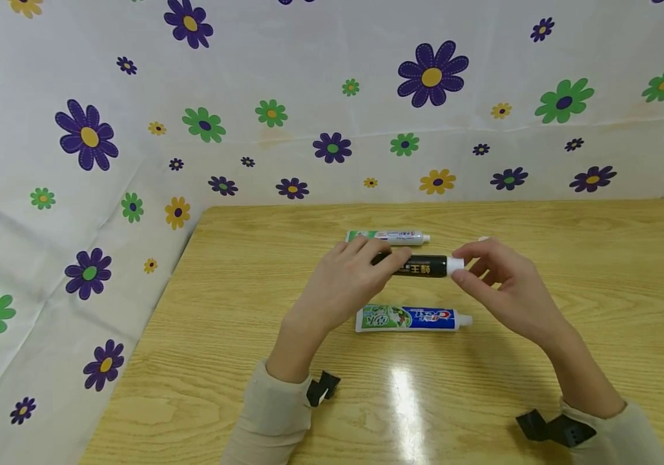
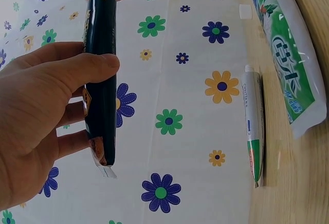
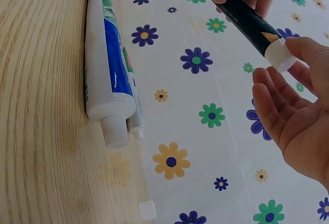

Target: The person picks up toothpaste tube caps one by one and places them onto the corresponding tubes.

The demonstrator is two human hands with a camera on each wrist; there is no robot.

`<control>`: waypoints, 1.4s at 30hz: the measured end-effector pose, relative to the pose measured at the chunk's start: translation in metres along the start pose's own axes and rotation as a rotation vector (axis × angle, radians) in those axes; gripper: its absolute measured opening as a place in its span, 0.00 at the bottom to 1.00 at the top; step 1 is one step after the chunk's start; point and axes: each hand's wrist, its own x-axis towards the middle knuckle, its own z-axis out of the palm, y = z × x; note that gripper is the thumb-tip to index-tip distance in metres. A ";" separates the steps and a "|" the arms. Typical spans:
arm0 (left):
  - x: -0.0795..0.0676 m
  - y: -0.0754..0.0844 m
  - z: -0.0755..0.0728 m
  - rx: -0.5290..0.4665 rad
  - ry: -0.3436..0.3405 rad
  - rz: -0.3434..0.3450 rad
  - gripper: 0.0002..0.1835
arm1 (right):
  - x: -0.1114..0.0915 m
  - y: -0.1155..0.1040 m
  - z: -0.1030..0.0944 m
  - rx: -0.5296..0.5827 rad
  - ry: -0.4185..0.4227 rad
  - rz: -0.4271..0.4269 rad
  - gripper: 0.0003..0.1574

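A dark toothpaste tube [image 1: 425, 265] with gold lettering is held raised above the table. My left hand [image 1: 352, 278] grips its body, thumb on one side and fingers on the other, as the left wrist view shows. At the tube's right end is a white cap [image 3: 280, 55], which my right hand [image 1: 509, 284] pinches between thumb and index finger. The other right fingers are loosely bent, clear of the tube. A blue and green toothpaste tube [image 1: 410, 318] lies nearer me on the table. Farther back lies a smaller white and green tube [image 1: 407, 237], partly hidden by my left hand.
The wooden table [image 1: 239, 271] meets a white flowered cloth [image 1: 285, 71] at its back and left. Both lying tubes have their capped ends to the right. A small white piece [image 3: 147, 210] sits near the table's back edge. Black straps [image 1: 559, 428] are on my sleeves.
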 end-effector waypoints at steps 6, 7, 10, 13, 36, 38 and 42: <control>0.001 0.002 0.000 0.007 0.003 0.011 0.17 | 0.000 0.000 0.000 0.019 -0.019 0.047 0.13; 0.001 0.002 0.000 0.009 0.005 0.013 0.17 | 0.000 0.001 0.000 0.023 -0.024 0.056 0.12; 0.001 0.002 0.001 0.013 0.014 0.018 0.17 | 0.000 0.000 -0.001 0.033 -0.039 0.081 0.10; 0.001 0.002 0.001 0.020 0.026 0.022 0.16 | -0.001 0.000 0.000 0.040 -0.049 0.100 0.08; 0.001 0.003 0.000 -0.032 -0.078 -0.039 0.19 | 0.002 0.000 -0.004 0.074 0.054 -0.092 0.39; 0.000 0.003 -0.001 -0.043 -0.094 -0.044 0.20 | 0.003 0.001 -0.003 0.067 0.049 -0.127 0.40; 0.000 0.003 -0.002 -0.064 -0.102 -0.048 0.20 | 0.004 0.002 -0.002 0.033 0.034 -0.176 0.40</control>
